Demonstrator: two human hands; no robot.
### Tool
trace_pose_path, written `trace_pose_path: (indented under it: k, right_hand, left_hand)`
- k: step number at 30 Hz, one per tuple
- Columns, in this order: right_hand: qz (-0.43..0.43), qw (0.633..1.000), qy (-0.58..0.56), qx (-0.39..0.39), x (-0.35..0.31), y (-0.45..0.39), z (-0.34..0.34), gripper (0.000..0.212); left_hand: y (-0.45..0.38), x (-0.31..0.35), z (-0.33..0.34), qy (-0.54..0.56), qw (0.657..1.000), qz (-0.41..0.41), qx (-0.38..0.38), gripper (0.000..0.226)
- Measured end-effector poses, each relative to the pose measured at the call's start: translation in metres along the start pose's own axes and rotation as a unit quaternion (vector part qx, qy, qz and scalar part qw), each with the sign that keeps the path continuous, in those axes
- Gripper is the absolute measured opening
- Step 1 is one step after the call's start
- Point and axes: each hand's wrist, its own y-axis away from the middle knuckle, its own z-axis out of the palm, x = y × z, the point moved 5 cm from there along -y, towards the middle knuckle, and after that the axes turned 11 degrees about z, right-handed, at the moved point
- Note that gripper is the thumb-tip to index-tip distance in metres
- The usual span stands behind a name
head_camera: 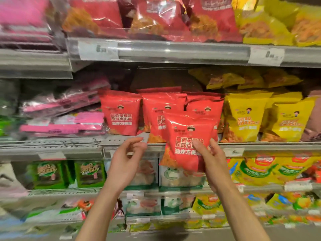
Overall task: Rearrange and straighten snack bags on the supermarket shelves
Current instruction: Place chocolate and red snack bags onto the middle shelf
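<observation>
Right hand (211, 154) pinches red snack bag (187, 141) upright in its grip; left hand (126, 159) half-open, empty.

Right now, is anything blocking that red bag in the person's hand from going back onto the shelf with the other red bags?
Partly. The right hand holds the glossy red snack bag in front of two standing red bags, which fill that spot. An open gap on the grey metal shelf lies further left, near the empty left hand.

Bright overhead light, glare on top bags (156, 16), blurred, warped edges.
</observation>
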Motion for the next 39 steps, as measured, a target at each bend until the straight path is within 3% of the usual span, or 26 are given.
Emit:
trace_pose_path:
  k: [5, 9, 13, 16, 18, 21, 23, 25, 36, 39]
  right_hand:
    - [0.002, 0.998, 0.011, -0.068, -0.017, -0.031, 0.064, 0.018]
    - [0.005, 0.993, 0.051, -0.106, -0.021, -0.043, 0.090, 0.033]
    - [-0.038, 0.972, 0.195, -0.128, -0.028, -0.046, 0.099, 0.045]
    - [-0.088, 0.945, 0.290, -0.120, -0.035, -0.046, 0.094, 0.067]
    - [-0.176, 0.895, 0.404, -0.064, -0.042, -0.047, 0.084, 0.069]
    - [-0.313, 0.767, 0.560, 0.010, -0.043, -0.046, 0.082, 0.062]
    - [-0.322, 0.714, 0.621, 0.018, -0.033, -0.048, 0.088, 0.069]
    - [-0.308, 0.692, 0.653, 0.020, -0.022, -0.052, 0.090, 0.077]
    - [-0.283, 0.722, 0.631, 0.017, -0.014, -0.056, 0.088, 0.081]
    - [-0.275, 0.728, 0.628, 0.011, -0.014, -0.057, 0.087, 0.081]
  left_hand:
    - [-0.032, 0.015, 0.006, 0.032, 0.998, 0.018, -0.049, 0.044]
    - [-0.045, 0.016, 0.007, 0.070, 0.997, 0.024, -0.030, 0.046]
    - [-0.049, 0.006, -0.001, 0.079, 0.997, 0.022, 0.011, 0.054]
    - [-0.050, -0.005, -0.020, 0.055, 0.997, 0.019, 0.048, 0.061]
    - [-0.050, -0.012, -0.037, 0.033, 0.997, 0.021, 0.067, 0.064]
    - [-0.054, -0.021, -0.059, 0.003, 0.996, 0.025, 0.088, 0.062]
    - [-0.059, -0.026, -0.068, -0.013, 0.995, 0.026, 0.095, 0.059]
    - [-0.063, -0.029, -0.074, -0.025, 0.994, 0.028, 0.099, 0.057]
    - [-0.072, -0.026, -0.072, -0.083, 0.979, 0.057, 0.177, 0.043]
    - [-0.070, -0.035, -0.066, -0.091, 0.984, 0.055, 0.145, 0.047]
